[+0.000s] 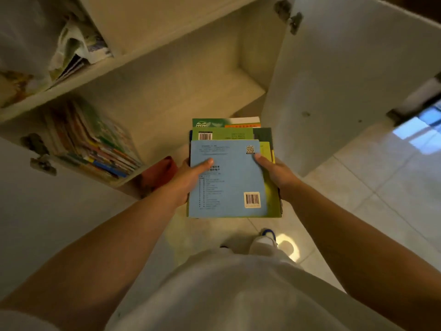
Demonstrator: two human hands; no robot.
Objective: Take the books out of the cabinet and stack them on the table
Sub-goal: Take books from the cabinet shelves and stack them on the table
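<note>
Thumbs (207, 162) on barcoded, QR-coded blue book (226, 180)

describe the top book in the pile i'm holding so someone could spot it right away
Start at the open cabinet with its white door swung out; in front of it the left hand and right hand grip a stack of books. The top one is the light blue book, back cover up, barcode sticker and QR code; those beneath are green.

The lower cabinet shelf (152, 130) carries a leaning row of colourful books (95, 144) at its left end. The shelf above (102, 65) bears slumped papers and booklets (76, 51).
</note>
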